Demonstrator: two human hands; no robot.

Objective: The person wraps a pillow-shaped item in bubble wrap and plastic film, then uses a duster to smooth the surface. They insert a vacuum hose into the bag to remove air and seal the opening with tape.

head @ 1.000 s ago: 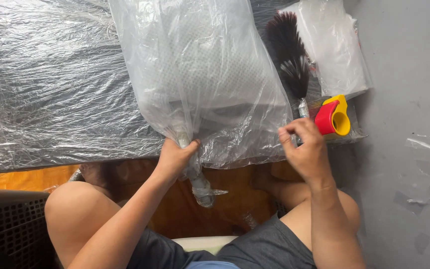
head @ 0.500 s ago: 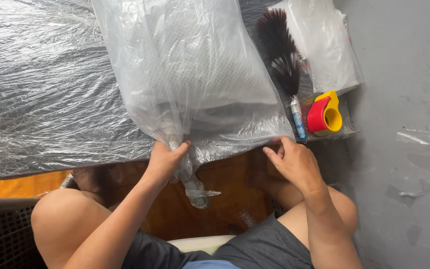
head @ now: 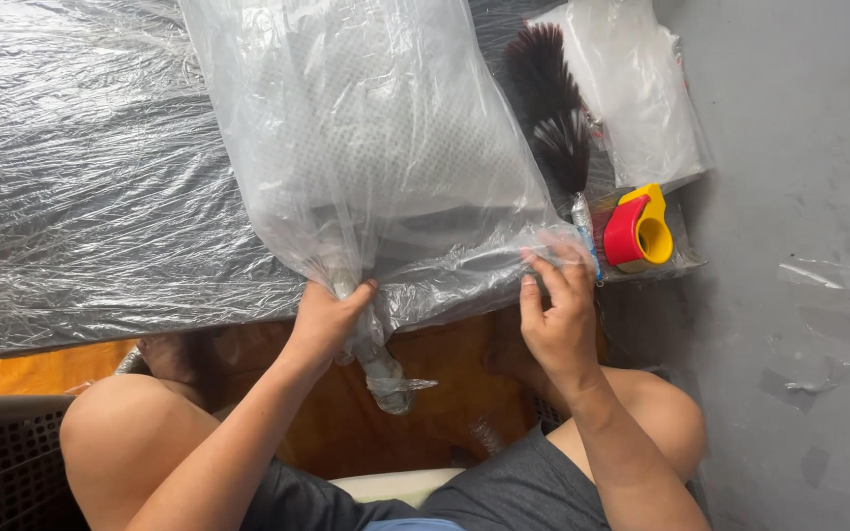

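Film-covered table (head: 100,197) runs past the frame; left hand (head: 327,320) clamps the bag (head: 386,147) neck, right hand (head: 555,315) pinches its corner.

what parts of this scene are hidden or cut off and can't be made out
- Head view: the white mesh-patterned item inside the clear plastic bag is blurred by the film; its kind is unclear, and its top is cut off by the frame edge.
- The left hand covers the bag's twisted neck in its grip.
- The right hand's fingertips sit under the plastic.
- The black feather duster's handle is partly hidden behind the bag.
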